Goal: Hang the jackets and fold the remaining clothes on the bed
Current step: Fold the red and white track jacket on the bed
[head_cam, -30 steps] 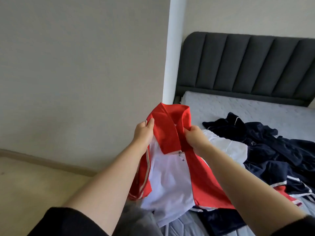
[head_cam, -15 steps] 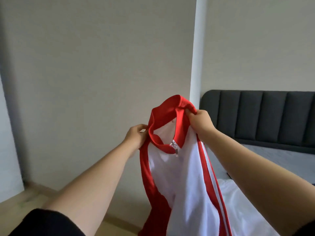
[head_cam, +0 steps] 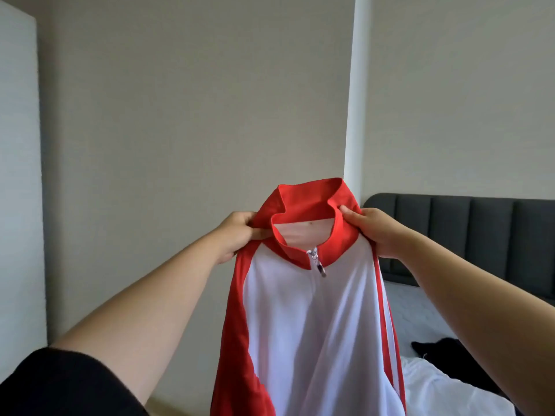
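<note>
A red and white track jacket [head_cam: 312,319] hangs in the air in front of me, zipped to the red collar, its front facing me. My left hand [head_cam: 237,235] pinches the left shoulder beside the collar. My right hand [head_cam: 375,229] grips the right side of the collar and shoulder. The jacket's lower part runs out of the frame at the bottom. On the bed [head_cam: 420,310] at the lower right lie a white garment [head_cam: 444,388] and a dark garment [head_cam: 435,346], partly hidden by my right arm.
A dark grey padded headboard [head_cam: 468,232] stands against the wall at the right. A white pillar [head_cam: 357,85] rises behind the jacket. A beige wall [head_cam: 180,115] fills the left and a pale panel [head_cam: 18,175] edges the far left.
I have lifted the jacket off the bed and spread it by the shoulders; both hands rose and moved apart, and my view tilted up so most of the bed dropped out of sight.
</note>
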{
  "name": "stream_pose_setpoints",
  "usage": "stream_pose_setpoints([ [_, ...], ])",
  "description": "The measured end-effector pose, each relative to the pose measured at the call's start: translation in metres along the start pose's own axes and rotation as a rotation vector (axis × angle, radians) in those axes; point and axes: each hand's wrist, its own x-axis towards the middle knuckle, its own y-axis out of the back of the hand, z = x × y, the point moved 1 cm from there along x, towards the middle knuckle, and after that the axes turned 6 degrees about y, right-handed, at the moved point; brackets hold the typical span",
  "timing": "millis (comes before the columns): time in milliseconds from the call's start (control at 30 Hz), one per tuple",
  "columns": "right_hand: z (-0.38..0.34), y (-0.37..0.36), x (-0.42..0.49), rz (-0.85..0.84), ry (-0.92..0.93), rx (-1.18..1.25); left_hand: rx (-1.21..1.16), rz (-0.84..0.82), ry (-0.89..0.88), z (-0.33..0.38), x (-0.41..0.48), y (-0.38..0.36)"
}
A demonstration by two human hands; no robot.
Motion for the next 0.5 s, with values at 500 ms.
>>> stream_pose_setpoints([
  [500, -0.104, 0.066, -0.045, 0.473, 0.41, -0.602, 0.303, 0.174, -0.275, 0.122, -0.007, -0.025],
])
